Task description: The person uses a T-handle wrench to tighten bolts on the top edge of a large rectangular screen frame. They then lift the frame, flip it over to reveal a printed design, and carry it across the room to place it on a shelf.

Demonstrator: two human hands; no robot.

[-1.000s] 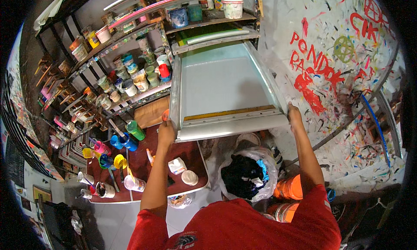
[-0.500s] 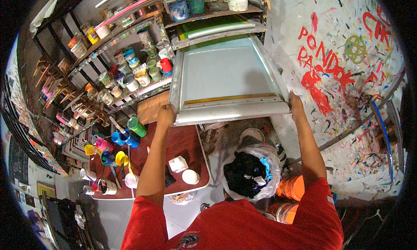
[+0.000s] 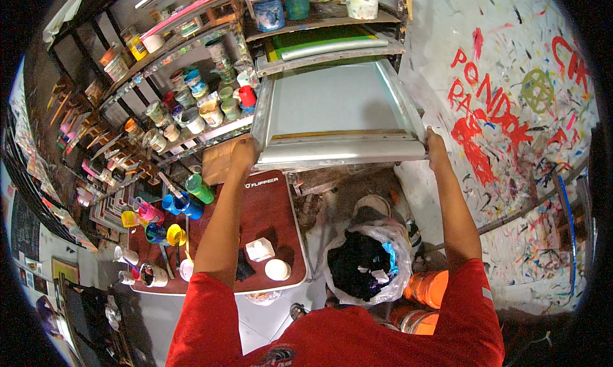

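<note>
Both arms reach forward and hold a silk-screen frame (image 3: 345, 151), a pale mesh stretched in silvery metal bars. My left hand (image 3: 244, 155) is closed around its near left corner. My right hand (image 3: 437, 145) grips the near right corner; its fingertips are partly hidden by the bar. The frame's far end lies beneath a shelf ledge, where another screen frame with green mesh (image 3: 338, 48) rests. A brownish strip (image 3: 338, 135) runs across the mesh near the closest bar.
Paint-stained tubs (image 3: 211, 112) crowd the shelves at left. Below my left arm, a red-brown table (image 3: 274, 207) carries cups, brushes and white containers. A plastic-lined bin (image 3: 361, 265) of dark cloth and orange buckets (image 3: 426, 289) stand below. A paint-marked wall (image 3: 491, 54) rises at right.
The screen frame's near bar has moved away from me, closer to the shelf, and both hands have gone with it. The view has shifted slightly left.
</note>
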